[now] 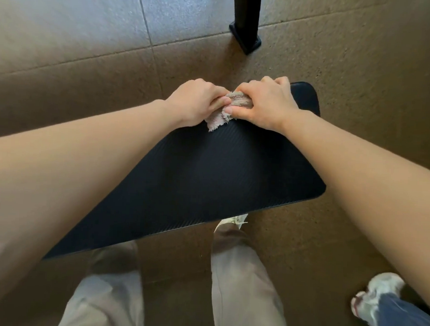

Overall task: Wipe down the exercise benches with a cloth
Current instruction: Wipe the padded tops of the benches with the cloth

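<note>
Fingers first: the left hand has its fingers curled under and its thumb pinching the near edge of the cloth. The right hand has its fingers folded over the top of the wad and its thumb pressed in from the near side. Both hands are gripping the same bundle, knuckles almost touching. My read is that they're bunching or refolding it into a firm pad before a stroke, since a loose rag would only skate. A frayed corner hangs below the hands and touches the bench, so the cloth sits at the far end of the ribbed black pad, just left of centre. The bench runs diagonally from near left to far right, with fine ridges across it that likely trap sweat and dust, so firm pressure makes sense. Beyond the right hand there's a smoother dark cushion, probably the next section of the bench. Underneath is a floor of brown speckled tiles with visible seams, catching pale light at the far side. A black post foot stands far off, well apart from the bench. On the near side are the person's own pale trousers, and at near right another person's white shoe under blue denim.
</note>
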Demonstrator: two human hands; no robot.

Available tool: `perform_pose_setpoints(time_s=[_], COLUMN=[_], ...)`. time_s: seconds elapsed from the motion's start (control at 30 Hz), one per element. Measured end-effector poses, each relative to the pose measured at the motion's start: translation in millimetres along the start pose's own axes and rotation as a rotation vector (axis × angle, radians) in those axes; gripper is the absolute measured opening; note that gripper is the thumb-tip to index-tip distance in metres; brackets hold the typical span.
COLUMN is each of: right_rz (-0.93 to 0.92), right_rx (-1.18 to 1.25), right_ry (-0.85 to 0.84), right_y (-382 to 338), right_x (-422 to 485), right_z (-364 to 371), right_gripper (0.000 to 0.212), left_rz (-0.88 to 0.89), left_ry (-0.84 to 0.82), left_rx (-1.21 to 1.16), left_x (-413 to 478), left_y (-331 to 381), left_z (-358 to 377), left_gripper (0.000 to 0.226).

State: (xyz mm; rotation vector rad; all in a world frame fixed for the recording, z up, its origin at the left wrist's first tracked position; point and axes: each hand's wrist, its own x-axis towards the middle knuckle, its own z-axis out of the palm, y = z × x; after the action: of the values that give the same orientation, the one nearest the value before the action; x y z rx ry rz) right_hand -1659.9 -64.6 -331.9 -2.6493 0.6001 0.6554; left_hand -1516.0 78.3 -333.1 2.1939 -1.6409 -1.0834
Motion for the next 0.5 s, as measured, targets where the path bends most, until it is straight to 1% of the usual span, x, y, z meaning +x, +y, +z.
perform_pose_setpoints(time_s=[0.1,0.23,0.33,0.5], right_rz=[-0.021,-0.066,-0.097,-0.176], right_rx=[0.000,-0.007,-0.004,-0.046], right_ry=[-0.017,-0.051,-0.074,-0.124], right_y=[-26.8,-76.0,-112.3,-189.5], right_x=[4.2,14.2,21.2,40.5], right_z=[6.1,14.7,21.7,34.3], right_gripper=[0.060,0.061,0.060,0.058], left_rz=[-0.002,-0.023,-0.034,-0.108], left_ry=[0.009,0.044,0.046,0.070], left_rx=[-0.028,-0.035,-0.063,-0.032], left_x=[-22.4,-62.5,-92.9,-154.4], left_y=[-20.0,-58.8,-84.5,-140.6], left_z=[-1.9,-5.4,-6.1,-10.6], left_gripper=[0.024,0.030,0.030,0.032])
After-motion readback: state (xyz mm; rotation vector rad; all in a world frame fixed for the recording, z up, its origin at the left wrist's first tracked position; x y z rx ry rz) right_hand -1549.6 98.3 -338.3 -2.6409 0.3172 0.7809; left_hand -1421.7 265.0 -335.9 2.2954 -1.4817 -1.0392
